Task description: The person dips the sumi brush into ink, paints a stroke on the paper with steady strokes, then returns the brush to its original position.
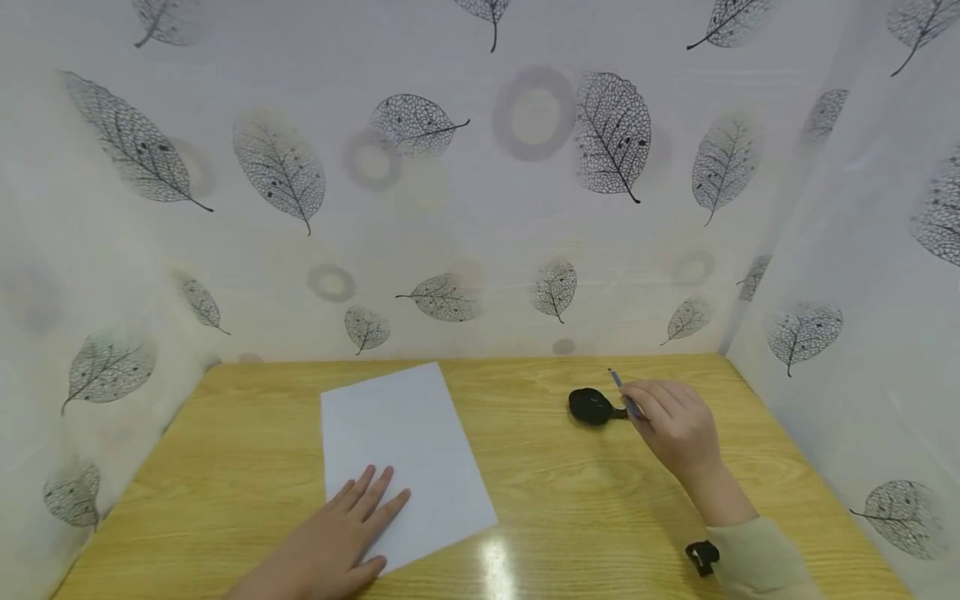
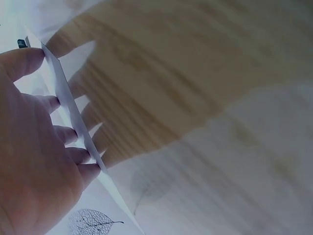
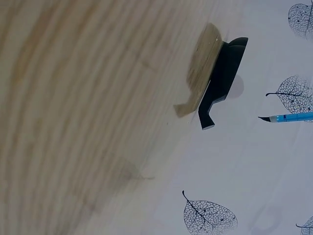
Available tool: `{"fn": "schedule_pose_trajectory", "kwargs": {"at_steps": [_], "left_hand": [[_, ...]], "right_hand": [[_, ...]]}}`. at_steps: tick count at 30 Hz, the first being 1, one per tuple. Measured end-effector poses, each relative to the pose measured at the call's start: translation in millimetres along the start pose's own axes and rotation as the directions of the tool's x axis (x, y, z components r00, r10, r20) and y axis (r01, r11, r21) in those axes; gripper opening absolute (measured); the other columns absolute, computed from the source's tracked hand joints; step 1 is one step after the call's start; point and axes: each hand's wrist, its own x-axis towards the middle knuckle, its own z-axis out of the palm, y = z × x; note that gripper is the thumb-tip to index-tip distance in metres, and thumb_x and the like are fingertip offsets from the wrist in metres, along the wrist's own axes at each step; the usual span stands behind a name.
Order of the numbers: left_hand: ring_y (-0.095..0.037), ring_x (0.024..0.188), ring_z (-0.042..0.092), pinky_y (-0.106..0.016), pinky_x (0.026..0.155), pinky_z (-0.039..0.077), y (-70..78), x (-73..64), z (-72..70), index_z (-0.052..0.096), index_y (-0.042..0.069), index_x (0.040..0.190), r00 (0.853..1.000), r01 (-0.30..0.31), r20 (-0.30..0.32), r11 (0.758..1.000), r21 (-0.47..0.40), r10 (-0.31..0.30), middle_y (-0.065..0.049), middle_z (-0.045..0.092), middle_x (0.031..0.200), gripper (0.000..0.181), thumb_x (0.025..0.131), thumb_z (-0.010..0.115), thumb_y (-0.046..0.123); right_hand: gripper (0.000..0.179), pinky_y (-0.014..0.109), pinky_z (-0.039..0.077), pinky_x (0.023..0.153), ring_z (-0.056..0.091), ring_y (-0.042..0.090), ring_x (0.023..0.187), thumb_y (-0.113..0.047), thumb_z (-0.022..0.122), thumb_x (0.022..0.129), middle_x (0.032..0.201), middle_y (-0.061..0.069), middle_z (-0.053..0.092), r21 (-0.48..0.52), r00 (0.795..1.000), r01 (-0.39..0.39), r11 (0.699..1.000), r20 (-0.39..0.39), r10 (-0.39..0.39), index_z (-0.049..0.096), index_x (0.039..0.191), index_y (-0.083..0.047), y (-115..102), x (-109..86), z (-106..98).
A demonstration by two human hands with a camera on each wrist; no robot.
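A white sheet of paper (image 1: 408, 425) lies slanted on the wooden table, left of the middle. My left hand (image 1: 341, 529) rests on its lower left part with straight, spread fingers; in the left wrist view the fingertips (image 2: 90, 169) touch the sheet (image 2: 73, 112). On the right, my right hand (image 1: 678, 425) pinches a slim blue brush (image 1: 616, 378), its dark tip pointing up and away. That brush (image 3: 293, 117) shows a pointed black tip in the right wrist view. Beside the hand sits a shallow black dish (image 1: 589, 406) with a short handle, partly overlapped by the fingers.
The yellow wooden table (image 1: 555, 492) reaches back to a pale curtain (image 1: 480, 225) printed with dark leaves. More of this curtain hangs along both sides. A small black device (image 1: 702, 557) sits at the right sleeve (image 1: 757, 558).
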Motion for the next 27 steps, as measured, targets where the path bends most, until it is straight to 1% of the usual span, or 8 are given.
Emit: {"fn": "schedule_pose_trajectory", "kwargs": {"at_steps": [1, 2, 4, 8, 13, 22, 24, 27], "left_hand": [[-0.046, 0.155, 0.038, -0.045, 0.133, 0.02, 1.8, 1.1, -2.2, 0.036, 0.021, 0.167, 1.0, 0.002, 0.007, 1.0, 0.001, -0.002, -0.021, 0.036, 0.171, 0.074, 0.105, 0.054, 0.057], [-0.047, 0.156, 0.037, -0.05, 0.132, 0.025, 3.3, 2.4, -4.2, 0.036, 0.021, 0.166, 1.0, 0.005, 0.017, 1.0, -0.007, -0.005, -0.022, 0.035, 0.171, 0.074, 0.104, 0.055, 0.056], [-0.045, 0.157, 0.036, -0.061, 0.122, 0.038, 6.2, 5.3, -7.8, 0.036, 0.02, 0.167, 0.999, 0.01, 0.035, 1.0, 0.004, -0.01, -0.021, 0.034, 0.172, 0.074, 0.104, 0.056, 0.054], [-0.043, 0.161, 0.03, -0.061, 0.126, 0.034, 11.0, 11.6, -12.7, 0.034, 0.021, 0.168, 0.996, 0.035, 0.086, 0.999, -0.03, -0.032, -0.019, 0.028, 0.175, 0.075, 0.104, 0.056, 0.052], [-0.042, 0.162, 0.026, -0.061, 0.127, 0.033, 14.8, 18.3, -15.6, 0.033, 0.021, 0.168, 0.993, 0.038, 0.11, 0.997, -0.061, -0.031, -0.018, 0.025, 0.176, 0.074, 0.104, 0.056, 0.051], [-0.044, 0.16, 0.031, -0.061, 0.125, 0.037, 17.3, 29.5, -13.0, 0.037, 0.02, 0.167, 0.998, -0.012, 0.064, 1.0, -0.023, 0.013, -0.02, 0.03, 0.174, 0.073, 0.102, 0.058, 0.047], [-0.044, 0.16, 0.031, -0.06, 0.126, 0.036, 17.1, 32.5, -12.4, 0.037, 0.02, 0.167, 0.998, -0.023, 0.061, 1.0, -0.021, 0.024, -0.02, 0.03, 0.174, 0.073, 0.102, 0.059, 0.046], [-0.042, 0.162, 0.028, -0.058, 0.129, 0.033, 17.0, 36.9, -12.7, 0.034, 0.021, 0.168, 0.996, -0.02, 0.084, 0.999, -0.028, 0.023, -0.018, 0.026, 0.175, 0.073, 0.103, 0.057, 0.045]], "right_hand": [[0.032, 0.045, 0.06, 0.06, 0.071, 0.032, 0.067, -0.018, 0.06, 0.11, 0.085, 0.014, 0.079, -0.002, 1.0, -0.008, 1.0, 0.0, 0.008, 0.078, 0.094, 0.003, -0.2, 0.1, 0.3], [0.032, 0.045, 0.059, 0.06, 0.071, 0.032, 0.067, -0.019, 0.061, 0.109, 0.084, 0.014, 0.079, -0.001, 1.0, -0.018, 1.0, 0.0, 0.018, 0.078, 0.095, 0.003, -0.4, 0.3, 0.7], [0.032, 0.045, 0.059, 0.06, 0.071, 0.032, 0.067, -0.021, 0.062, 0.109, 0.084, 0.014, 0.079, 0.001, 0.999, -0.043, 0.999, 0.0, 0.043, 0.079, 0.095, 0.002, -0.7, 0.6, 1.3], [0.034, 0.045, 0.058, 0.062, 0.07, 0.032, 0.067, -0.024, 0.062, 0.109, 0.084, 0.014, 0.079, 0.015, 0.996, -0.095, 0.995, 0.003, 0.095, 0.079, 0.096, 0.002, -1.0, 0.4, 1.9], [0.038, 0.048, 0.059, 0.064, 0.072, 0.035, 0.069, -0.028, 0.062, 0.109, 0.085, 0.015, 0.079, 0.028, 0.988, -0.155, 0.987, 0.004, 0.155, 0.079, 0.097, 0.004, -1.5, -1.1, 1.9], [0.04, 0.047, 0.056, 0.072, 0.072, 0.039, 0.073, -0.031, 0.064, 0.108, 0.087, 0.02, 0.078, 0.034, 0.958, -0.285, 0.958, 0.002, 0.286, 0.079, 0.1, 0.005, -0.5, -6.6, 1.4], [0.043, 0.046, 0.055, 0.072, 0.072, 0.039, 0.074, -0.034, 0.062, 0.109, 0.087, 0.02, 0.078, 0.035, 0.95, -0.312, 0.95, 0.01, 0.311, 0.079, 0.101, 0.004, -0.2, -7.8, 1.1], [0.044, 0.044, 0.053, 0.073, 0.072, 0.038, 0.076, -0.036, 0.06, 0.109, 0.089, 0.019, 0.078, 0.04, 0.939, -0.343, 0.938, 0.014, 0.343, 0.079, 0.102, 0.004, 0.2, -9.4, 0.9]]}}
